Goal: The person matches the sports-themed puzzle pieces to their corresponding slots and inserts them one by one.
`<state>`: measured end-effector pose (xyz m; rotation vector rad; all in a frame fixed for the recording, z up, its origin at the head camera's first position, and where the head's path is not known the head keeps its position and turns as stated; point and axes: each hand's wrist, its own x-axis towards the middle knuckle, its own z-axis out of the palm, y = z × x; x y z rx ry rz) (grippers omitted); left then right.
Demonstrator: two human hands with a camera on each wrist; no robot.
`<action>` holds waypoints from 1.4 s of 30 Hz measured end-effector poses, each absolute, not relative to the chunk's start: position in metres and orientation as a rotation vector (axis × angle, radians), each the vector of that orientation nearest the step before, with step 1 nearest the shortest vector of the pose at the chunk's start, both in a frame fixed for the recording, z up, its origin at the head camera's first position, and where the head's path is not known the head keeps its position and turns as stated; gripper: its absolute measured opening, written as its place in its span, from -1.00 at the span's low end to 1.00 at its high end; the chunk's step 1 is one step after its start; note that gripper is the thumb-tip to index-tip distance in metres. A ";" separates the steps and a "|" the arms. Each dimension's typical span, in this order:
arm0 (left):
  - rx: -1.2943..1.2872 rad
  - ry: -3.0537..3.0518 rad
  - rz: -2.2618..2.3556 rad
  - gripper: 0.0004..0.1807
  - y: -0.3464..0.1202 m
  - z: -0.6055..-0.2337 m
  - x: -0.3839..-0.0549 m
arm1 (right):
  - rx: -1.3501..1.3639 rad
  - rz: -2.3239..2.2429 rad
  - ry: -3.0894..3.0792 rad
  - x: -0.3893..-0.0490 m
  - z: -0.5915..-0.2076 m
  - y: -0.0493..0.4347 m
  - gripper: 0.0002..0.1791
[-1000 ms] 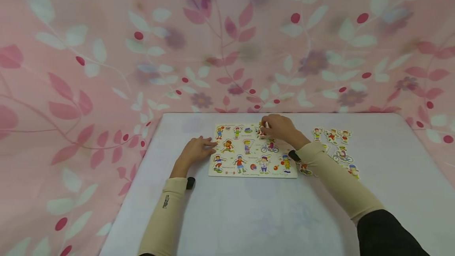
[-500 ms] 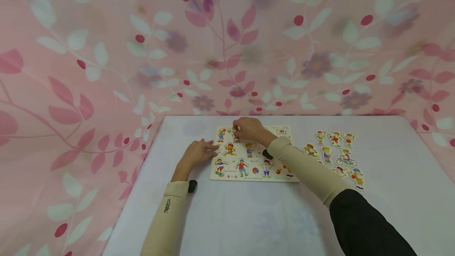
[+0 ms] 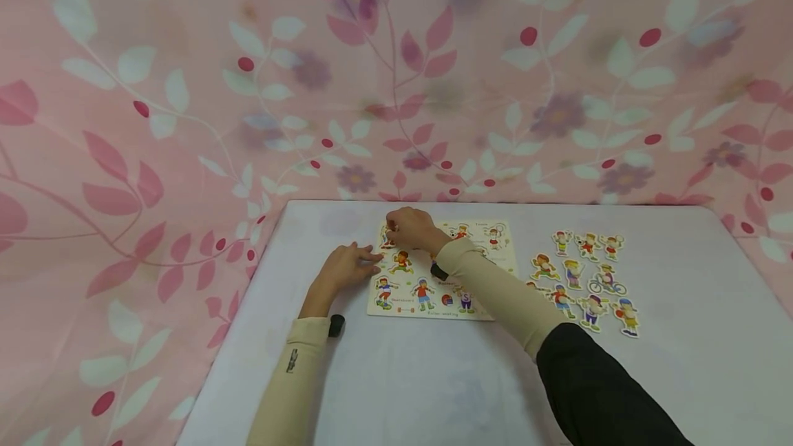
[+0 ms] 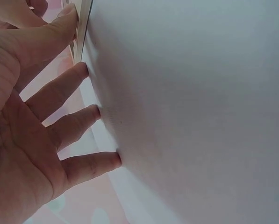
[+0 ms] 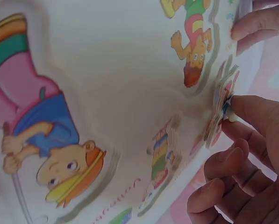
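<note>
The right hand (image 3: 411, 227) has its thumb and one finger pinched close together, holding a thin, flat cut-out puzzle piece with a coloured picture (image 5: 222, 105) by a small pale knob (image 5: 231, 115). The other fingers curl in loosely. The piece is at the upper left part of the board, a bit left of the middle of the head frame. It is seen from the side, so I can't tell what its picture is, or if it touches the board.

The left hand (image 3: 343, 268) has its fingers spread out and holds nothing. Its thumb touches the board's edge, at the upper left of the left wrist frame, and three fingertips touch the table.

The flat cream-coloured board with pictures of children playing sports (image 3: 403, 288) lies in the middle of the head frame. One sunken picture shows a golfer in a blue shirt and pink trousers (image 5: 50, 126), at the left of the right wrist frame.

More loose pieces, like a child on a blue bike (image 3: 607, 281), lie at the right of the head frame. Everything is on a white table (image 3: 396, 377). Behind it hangs pink cloth with leaves (image 3: 396, 74), filling the top.
</note>
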<state>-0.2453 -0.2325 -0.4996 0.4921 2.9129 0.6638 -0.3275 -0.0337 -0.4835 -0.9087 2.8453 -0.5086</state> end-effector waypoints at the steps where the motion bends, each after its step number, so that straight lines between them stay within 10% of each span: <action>1: 0.493 2.914 0.663 -0.65 -0.232 -0.499 -0.245 | -0.903 -0.497 2.846 -0.328 -0.484 -0.034 -0.86; 42: 0.436 2.889 0.600 -0.62 -0.229 -0.497 -0.242 | -0.846 -0.552 2.995 -0.262 -0.441 0.043 -0.66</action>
